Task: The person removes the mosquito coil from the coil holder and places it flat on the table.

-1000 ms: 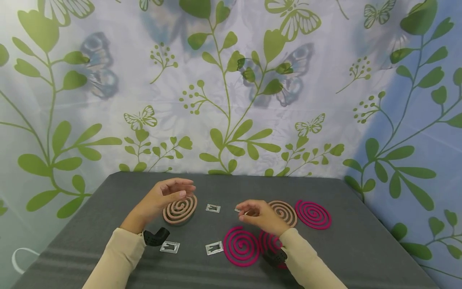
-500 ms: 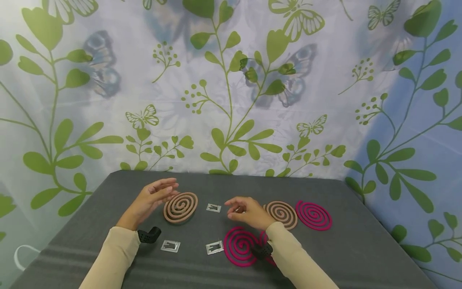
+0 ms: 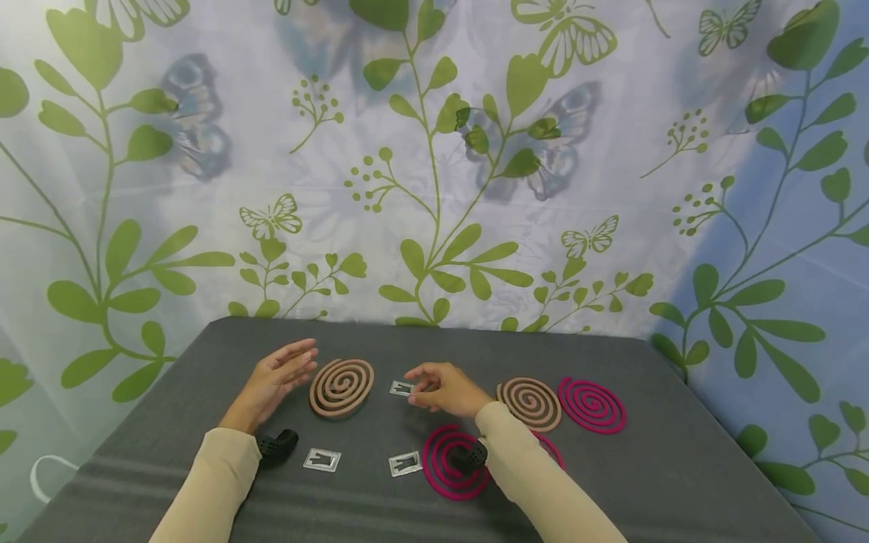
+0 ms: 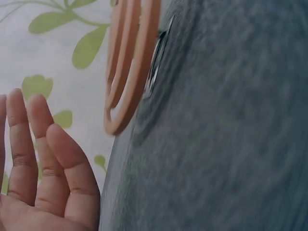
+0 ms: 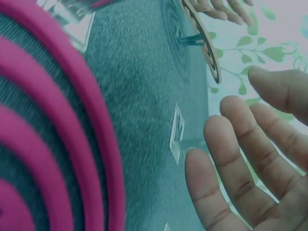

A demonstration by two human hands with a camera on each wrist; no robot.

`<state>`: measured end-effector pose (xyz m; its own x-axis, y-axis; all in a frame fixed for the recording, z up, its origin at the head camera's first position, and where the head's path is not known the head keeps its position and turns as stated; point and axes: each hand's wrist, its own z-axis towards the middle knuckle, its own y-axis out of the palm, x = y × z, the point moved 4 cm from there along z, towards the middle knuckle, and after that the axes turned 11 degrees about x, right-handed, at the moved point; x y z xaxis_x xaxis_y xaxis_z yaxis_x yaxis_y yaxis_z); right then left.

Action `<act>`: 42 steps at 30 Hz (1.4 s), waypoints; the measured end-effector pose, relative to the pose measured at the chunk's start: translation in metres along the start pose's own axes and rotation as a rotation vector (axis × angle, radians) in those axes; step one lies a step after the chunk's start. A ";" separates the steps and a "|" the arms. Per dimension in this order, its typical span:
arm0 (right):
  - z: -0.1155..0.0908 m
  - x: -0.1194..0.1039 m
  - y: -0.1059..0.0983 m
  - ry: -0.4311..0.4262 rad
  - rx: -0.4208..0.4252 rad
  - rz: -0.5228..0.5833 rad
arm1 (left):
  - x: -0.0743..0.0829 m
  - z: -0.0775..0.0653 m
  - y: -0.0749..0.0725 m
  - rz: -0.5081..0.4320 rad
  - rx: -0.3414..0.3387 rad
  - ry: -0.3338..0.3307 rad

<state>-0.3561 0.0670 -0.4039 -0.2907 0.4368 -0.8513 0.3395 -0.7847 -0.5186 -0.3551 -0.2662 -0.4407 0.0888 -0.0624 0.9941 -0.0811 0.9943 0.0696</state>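
My left hand (image 3: 277,381) is held with fingers extended beside a tan mosquito coil (image 3: 343,385), apart from it. In the right wrist view this coil (image 5: 204,43) sits raised off the table on a metal stand (image 5: 190,39). Over the table's middle, my right hand (image 3: 444,388) has loosely bent fingers, its fingertips next to a small silver coil stand (image 3: 399,388). That stand (image 5: 177,134) lies on the table in the right wrist view, and the right fingers (image 5: 224,144) hold nothing there. Two more stands, one left (image 3: 322,460) and one centre (image 3: 405,464), lie nearer.
On the grey table (image 3: 366,513) lie a second tan coil (image 3: 528,404) and a pink coil (image 3: 592,407) at the right. A pink coil (image 3: 428,467) lies in front, and another (image 3: 553,450) is mostly hidden by the right sleeve. A patterned cloth (image 3: 434,188) hangs behind.
My right hand has moved left, from near the right tan coil to the far silver stand. My left hand has drawn back left, away from the raised tan coil.
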 end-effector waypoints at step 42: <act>0.044 -0.025 0.061 0.198 0.039 -0.012 | -0.013 0.001 -0.010 0.371 -0.284 0.051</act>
<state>-0.3672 -0.0108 -0.4103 -0.1115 0.5211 -0.8462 0.3012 -0.7937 -0.5285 -0.3562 -0.2753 -0.4541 0.1548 0.2987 0.9417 0.1577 0.9335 -0.3220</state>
